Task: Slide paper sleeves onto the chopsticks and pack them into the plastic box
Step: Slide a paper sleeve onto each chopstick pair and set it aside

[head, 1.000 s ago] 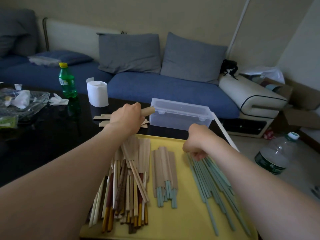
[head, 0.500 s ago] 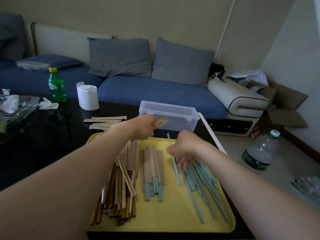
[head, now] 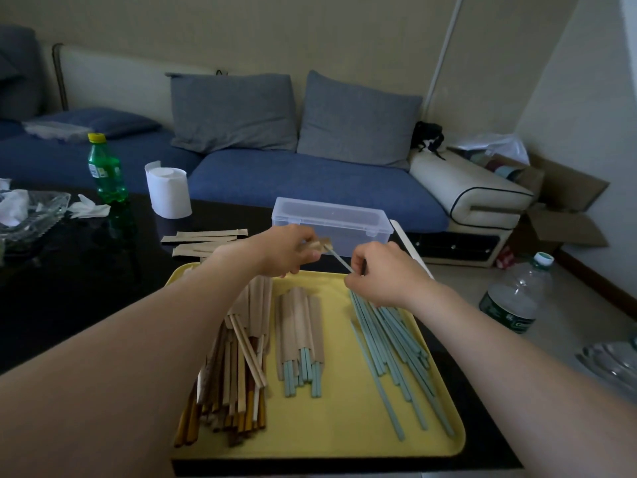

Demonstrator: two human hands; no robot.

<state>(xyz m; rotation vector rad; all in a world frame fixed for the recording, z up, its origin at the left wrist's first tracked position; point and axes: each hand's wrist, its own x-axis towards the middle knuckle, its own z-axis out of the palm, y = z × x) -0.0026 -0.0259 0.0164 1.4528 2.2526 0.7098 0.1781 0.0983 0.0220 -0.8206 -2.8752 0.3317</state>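
Blue chopstick meeting the mouth of a paper sleeve, above the far edge of the yellow tray.
The right grip pinches the chopstick near its lower end; the left grip is curled round the sleeve, just before the plastic box on the bench. Likely risk: squeezed flat or met off-angle, the sleeve's lip could catch the thin tip and crumple or tear.

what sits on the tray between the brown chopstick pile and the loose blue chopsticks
A bundle of sleeved blue chopsticks lies there, shown in the head view.
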